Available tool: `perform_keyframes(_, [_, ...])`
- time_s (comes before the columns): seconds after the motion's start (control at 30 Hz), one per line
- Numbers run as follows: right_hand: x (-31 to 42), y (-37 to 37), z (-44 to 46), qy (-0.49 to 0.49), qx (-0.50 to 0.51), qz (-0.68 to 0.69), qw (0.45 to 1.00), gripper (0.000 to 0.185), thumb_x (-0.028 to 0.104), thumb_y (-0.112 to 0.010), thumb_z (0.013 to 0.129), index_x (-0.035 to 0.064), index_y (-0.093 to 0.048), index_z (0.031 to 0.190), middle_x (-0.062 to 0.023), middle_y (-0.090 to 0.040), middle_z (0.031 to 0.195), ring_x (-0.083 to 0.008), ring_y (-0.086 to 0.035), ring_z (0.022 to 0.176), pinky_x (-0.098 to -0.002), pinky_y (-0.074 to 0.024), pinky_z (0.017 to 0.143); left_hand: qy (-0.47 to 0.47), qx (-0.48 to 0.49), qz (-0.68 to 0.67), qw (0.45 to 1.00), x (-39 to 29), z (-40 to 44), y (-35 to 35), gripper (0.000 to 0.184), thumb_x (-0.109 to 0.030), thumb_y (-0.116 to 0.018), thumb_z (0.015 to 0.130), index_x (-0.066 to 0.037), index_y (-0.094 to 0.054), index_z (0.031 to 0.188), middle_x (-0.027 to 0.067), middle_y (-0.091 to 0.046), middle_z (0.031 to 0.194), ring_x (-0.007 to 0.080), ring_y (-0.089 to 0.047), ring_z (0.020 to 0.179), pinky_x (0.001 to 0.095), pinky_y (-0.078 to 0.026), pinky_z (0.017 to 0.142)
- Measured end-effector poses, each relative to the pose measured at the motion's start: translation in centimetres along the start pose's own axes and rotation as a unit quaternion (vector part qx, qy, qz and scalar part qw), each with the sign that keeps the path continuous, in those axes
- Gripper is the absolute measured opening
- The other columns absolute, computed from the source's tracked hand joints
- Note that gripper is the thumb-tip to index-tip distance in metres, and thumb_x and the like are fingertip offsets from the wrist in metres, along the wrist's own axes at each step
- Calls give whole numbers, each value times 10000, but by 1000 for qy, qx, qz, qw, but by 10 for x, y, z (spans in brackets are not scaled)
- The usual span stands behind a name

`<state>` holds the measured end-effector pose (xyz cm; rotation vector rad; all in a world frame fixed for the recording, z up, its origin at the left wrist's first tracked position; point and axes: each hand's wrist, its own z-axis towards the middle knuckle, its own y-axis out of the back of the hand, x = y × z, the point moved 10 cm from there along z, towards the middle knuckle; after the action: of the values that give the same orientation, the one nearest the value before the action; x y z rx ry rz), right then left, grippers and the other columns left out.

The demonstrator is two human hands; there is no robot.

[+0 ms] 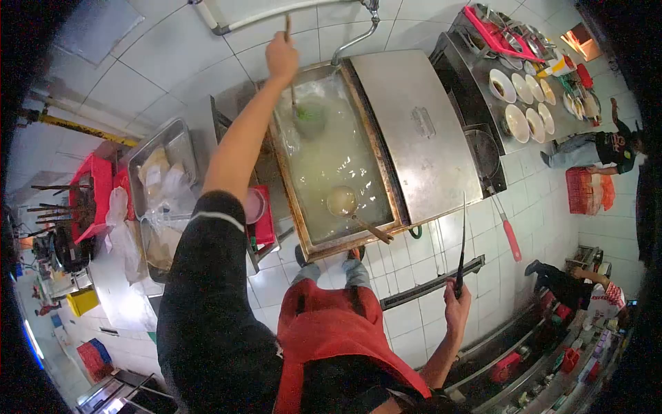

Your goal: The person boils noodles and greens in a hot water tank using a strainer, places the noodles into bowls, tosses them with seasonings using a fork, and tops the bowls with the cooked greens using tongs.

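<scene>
My left hand (281, 61) is closed around the wooden handle of a noodle strainer (294, 96), reaching over a steel tank of cloudy water (324, 159). The strainer's basket sits in the water with green leaves (310, 114) in it. Nearer to me, a second round strainer (343, 201) rests in the tank, its wooden handle lying over the front rim. Off to the right of the tank, my right hand (457, 308) grips a long, thin, dark utensil (461, 265), like cooking chopsticks, pointing up and away from me.
A steel lid (417, 138) covers the area right of the tank. Several white bowls (516, 123) stand on the far-right counter, near a pan with a red handle (510, 238). On the left are a steel tray (148, 200) with plastic bags and a red basket (100, 196). Two other people are at right.
</scene>
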<state>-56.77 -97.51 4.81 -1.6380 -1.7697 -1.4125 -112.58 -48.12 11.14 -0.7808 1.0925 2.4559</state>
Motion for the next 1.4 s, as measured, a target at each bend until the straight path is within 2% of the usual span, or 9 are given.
perform_keyframes(0.13, [19, -8, 6, 26, 4, -3, 1000, 164, 135, -565, 918, 4, -621, 1000, 29, -492, 669, -60, -418, 594, -218, -340, 538, -93, 158, -103, 978, -83, -96, 24, 202, -147, -541, 854, -13, -598, 994, 202, -647, 933, 387, -610, 904, 466, -466, 778])
perform_keyframes(0.2, [24, -11, 8, 42, 3, -24, 999, 171, 139, -562, 920, 5, -628, 1003, 22, -491, 657, -63, -430, 593, -226, -345, 529, -155, 362, -106, 913, -96, -184, 11, 216, -80, -462, 857, -29, -597, 1018, 188, -627, 1053, 347, -613, 989, 422, -494, 848])
perform_keyframes(0.23, [25, -13, 8, 50, 3, -35, 998, 175, 141, -560, 920, 5, -631, 1005, 18, -491, 652, -65, -435, 593, -230, -348, 525, -326, 344, -87, 877, -99, -236, 16, 194, -48, -476, 847, -44, -600, 996, 148, -621, 1086, 307, -621, 1010, 395, -508, 850])
perform_keyframes(0.37, [27, -24, 8, 56, 23, -50, 997, 173, 143, -562, 916, 4, -636, 986, 5, -494, 647, -75, -452, 589, -250, -361, 511, -484, 446, -69, 750, -99, -358, 55, 285, -19, -538, 781, -35, -599, 1059, 146, -595, 1192, 292, -585, 1119, 367, -520, 914])
perform_keyframes(0.57, [33, -37, 1, 65, 39, -121, 990, 189, 146, -597, 883, -11, -625, 984, -21, -489, 629, -96, -454, 578, -277, -381, 521, -417, 367, -158, 816, -130, -341, 93, 270, -26, -540, 787, -38, -596, 1051, 137, -625, 1109, 299, -617, 1042, 381, -532, 868])
perform_keyframes(0.63, [33, -43, 6, 97, 46, -181, 978, 199, 149, -606, 876, -18, -617, 985, -42, -505, 630, -113, -465, 585, -296, -392, 529, -260, 460, -47, 848, -137, -281, 85, 217, -30, -559, 781, -43, -599, 994, 148, -633, 1027, 319, -634, 926, 376, -527, 779])
perform_keyframes(0.7, [51, -53, 12, 103, 53, -206, 972, 234, 151, -596, 883, -12, -606, 1050, -102, -567, 688, -176, -517, 627, -324, -428, 594, -27, 289, -159, 944, -85, -209, 85, 208, -66, -576, 827, -46, -612, 1031, 169, -663, 955, 317, -658, 859, 357, -520, 758])
perform_keyframes(0.97, [138, -209, 97, 341, 204, -303, 866, 484, 97, -516, 860, 112, -481, 1342, -238, -628, 982, -420, -592, 930, -477, -468, 811, 39, 135, -203, 969, -17, -173, 109, 154, -41, -637, 846, -7, -606, 994, 140, -691, 863, 227, -700, 834, 314, -524, 677])
perform_keyframes(1.4, [177, -400, 146, 397, 204, -587, 675, 244, 149, -494, 868, 21, -682, 955, -168, -689, 960, -320, -674, 912, -400, -551, 770, 33, 113, -31, 993, -57, -216, 149, 100, -90, -616, 848, 4, -599, 876, 128, -684, 798, 319, -664, 742, 395, -513, 660])
